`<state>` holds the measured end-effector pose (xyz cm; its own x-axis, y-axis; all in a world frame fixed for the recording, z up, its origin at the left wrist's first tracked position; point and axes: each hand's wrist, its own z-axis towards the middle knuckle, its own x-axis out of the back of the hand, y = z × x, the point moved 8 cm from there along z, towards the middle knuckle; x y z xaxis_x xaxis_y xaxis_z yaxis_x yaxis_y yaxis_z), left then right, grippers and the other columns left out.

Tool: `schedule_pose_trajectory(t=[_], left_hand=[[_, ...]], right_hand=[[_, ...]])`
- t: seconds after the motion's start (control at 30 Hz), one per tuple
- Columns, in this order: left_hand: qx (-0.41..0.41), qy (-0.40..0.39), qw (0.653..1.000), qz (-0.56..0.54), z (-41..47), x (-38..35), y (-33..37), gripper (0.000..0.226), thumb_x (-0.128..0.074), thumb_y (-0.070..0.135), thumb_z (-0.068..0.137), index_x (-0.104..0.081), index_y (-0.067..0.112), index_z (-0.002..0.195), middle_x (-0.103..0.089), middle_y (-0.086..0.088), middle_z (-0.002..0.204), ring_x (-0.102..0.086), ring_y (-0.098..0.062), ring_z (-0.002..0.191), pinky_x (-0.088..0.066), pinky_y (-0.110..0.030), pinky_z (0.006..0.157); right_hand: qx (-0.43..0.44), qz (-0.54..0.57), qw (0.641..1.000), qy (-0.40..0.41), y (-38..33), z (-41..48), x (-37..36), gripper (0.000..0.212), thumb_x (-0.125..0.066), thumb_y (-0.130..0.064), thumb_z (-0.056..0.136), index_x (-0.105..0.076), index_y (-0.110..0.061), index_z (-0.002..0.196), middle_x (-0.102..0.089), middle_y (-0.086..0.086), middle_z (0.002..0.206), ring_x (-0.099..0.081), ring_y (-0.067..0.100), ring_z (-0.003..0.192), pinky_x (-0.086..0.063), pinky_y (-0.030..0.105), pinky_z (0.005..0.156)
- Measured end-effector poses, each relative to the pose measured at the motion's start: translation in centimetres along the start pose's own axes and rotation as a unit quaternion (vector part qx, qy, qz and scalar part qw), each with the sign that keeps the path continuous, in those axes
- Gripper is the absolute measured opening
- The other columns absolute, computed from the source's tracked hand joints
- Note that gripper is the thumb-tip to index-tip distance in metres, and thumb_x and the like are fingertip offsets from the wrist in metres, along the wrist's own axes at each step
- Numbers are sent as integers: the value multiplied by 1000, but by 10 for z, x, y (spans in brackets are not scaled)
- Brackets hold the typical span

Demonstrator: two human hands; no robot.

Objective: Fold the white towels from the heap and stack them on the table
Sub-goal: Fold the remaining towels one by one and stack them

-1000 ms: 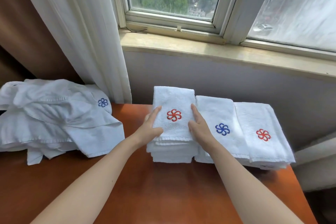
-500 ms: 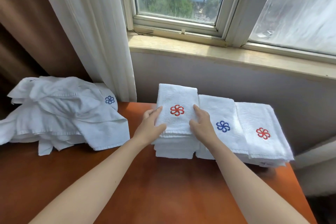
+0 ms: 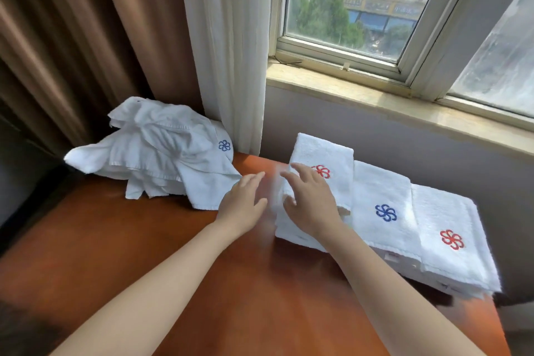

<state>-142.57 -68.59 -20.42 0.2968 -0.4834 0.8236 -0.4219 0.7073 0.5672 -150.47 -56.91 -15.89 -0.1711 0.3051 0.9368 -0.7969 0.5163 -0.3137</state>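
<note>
Head view, left hand: I see the left hand (image 3: 242, 202) flat and relaxed, fingers straight, holding nothing, above the glossy orange-brown wooden table (image 3: 260, 298).
Head view, right hand: the right hand (image 3: 310, 202) is spread, fingers loosely bent, gripping nothing that I can see.
Heap: the heap of crumpled white cotton towels (image 3: 156, 153) lies just beyond and left of the left fingertips, its nearest flap almost at them.
Nearest stack: the folded white terry stack with a red pinwheel emblem (image 3: 323, 150) sits under and beyond the right fingers.
Other stacks: a folded blue-emblem stack (image 3: 384, 205) lies right of the right fingers, and a folded red-emblem stack (image 3: 450, 234) lies further right.
Step, my reading: one towel looks placed, and the next comes from the heap.
Risk, snag: I judge the right fingers could drag the top fold askew if they catch the terry on the way across.
Risk, tangle: pulling the nearest flap could bring several tangled towels along, or tip the heap off the far table edge.
Hard to make out: motion blur smears the gap between the hands and the stack's left edge, so I cannot tell whether the right fingers touch the towel.
Cut off: the heap's rear sits against the sheer white curtain (image 3: 228, 52), and the number of towels in it is unclear.
</note>
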Motion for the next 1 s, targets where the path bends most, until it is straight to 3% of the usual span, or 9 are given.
schedule_pose_trajectory(t=[0.17, 0.33, 0.73, 1.0], left_hand=[[62, 15, 996, 59, -30, 30, -64, 66, -54, 22, 94, -27, 22, 155, -31, 2, 157, -33, -20, 140, -32, -35, 109], [74, 12, 990, 123, -43, 67, -129, 69, -52, 16, 96, -20, 25, 157, -25, 7, 157, -27, -17, 142, -27, -34, 113], [11, 24, 985, 171, 20, 170, -250, 71, -53, 10, 94, -22, 25, 156, -28, 4, 155, -27, -18, 143, -26, -34, 115], [-41, 23, 979, 201, 93, 212, -285, 71, -51, 8, 93, -21, 24, 156, -24, 1, 159, -24, -21, 145, -22, -36, 118]], right_hand=[[67, -12, 996, -56, -60, 17, -34, 57, -58, -16, 87, -48, -22, 143, -36, 3, 154, -28, 24, 144, -24, 37, 116], [75, -35, 991, -104, -107, 43, -74, 57, -54, -23, 92, -39, -24, 147, -27, 2, 159, -18, 22, 148, -19, 41, 119], [52, -37, 992, -106, -217, 145, -130, 59, -53, -26, 94, -36, -25, 150, -24, 2, 160, -19, 22, 148, -14, 33, 117], [-6, -10, 995, -95, -237, 219, -141, 60, -55, -23, 91, -37, -26, 149, -24, 1, 160, -20, 23, 147, -16, 34, 118]])
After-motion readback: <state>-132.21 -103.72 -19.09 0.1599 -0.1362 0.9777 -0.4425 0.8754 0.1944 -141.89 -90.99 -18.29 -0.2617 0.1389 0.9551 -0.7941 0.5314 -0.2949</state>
